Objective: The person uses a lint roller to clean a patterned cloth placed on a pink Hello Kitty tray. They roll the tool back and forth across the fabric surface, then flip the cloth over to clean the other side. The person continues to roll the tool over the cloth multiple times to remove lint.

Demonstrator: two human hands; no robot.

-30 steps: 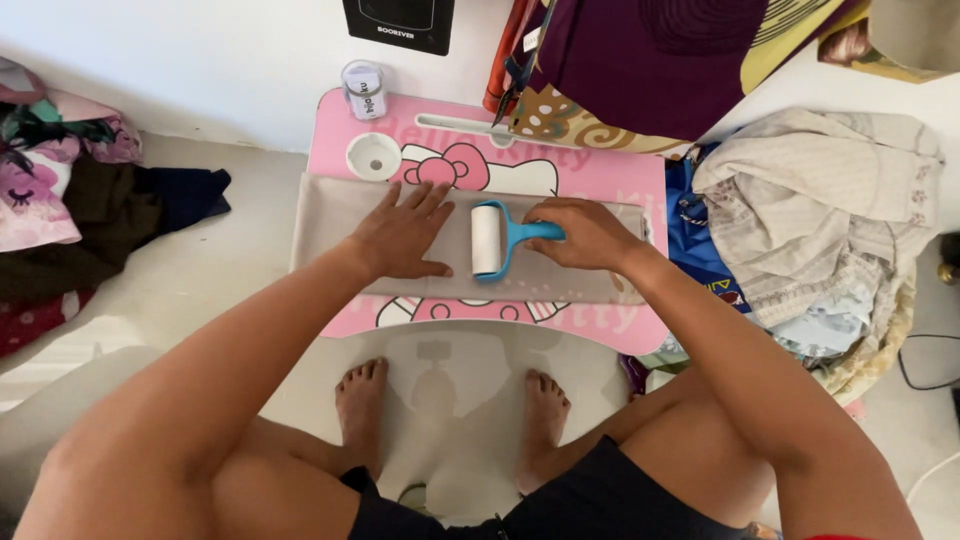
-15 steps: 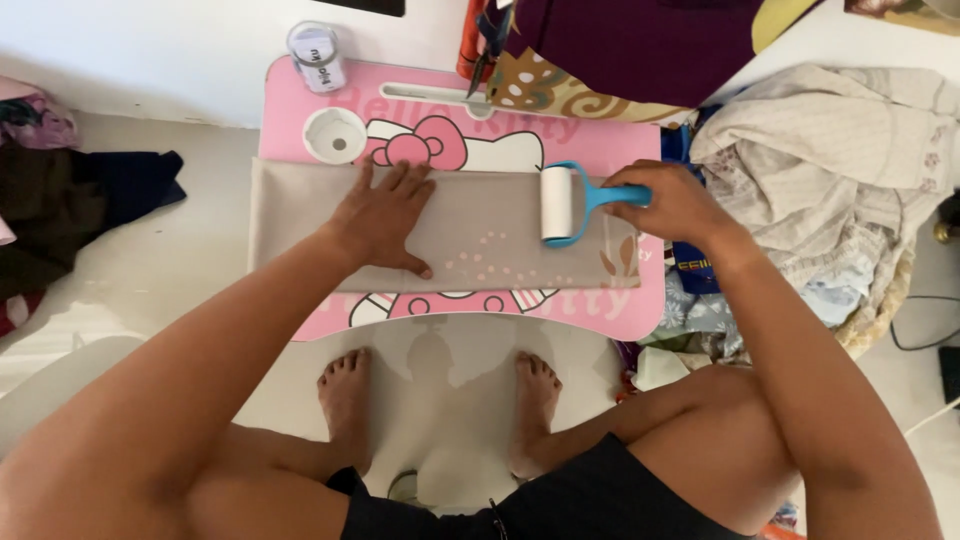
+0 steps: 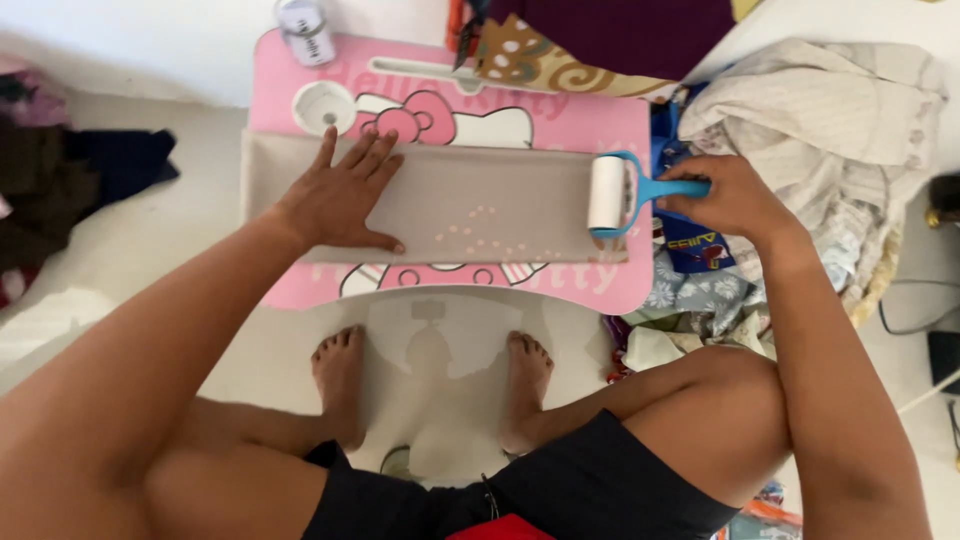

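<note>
A folded beige cloth lies flat along a small pink lap table with a cartoon cat print. My left hand presses flat on the cloth's left part, fingers spread. My right hand grips the blue handle of a lint roller. The roller's white drum rests on the right end of the cloth, near the table's right edge.
A small can stands at the table's back left, with a round cup hole beside it. Piles of clothes lie to the right, behind the table and at far left. My bare feet rest on the pale floor under the table.
My right hand has drawn the lint roller from the middle of the cloth to its right end. My left hand stays pressed on the left part.
</note>
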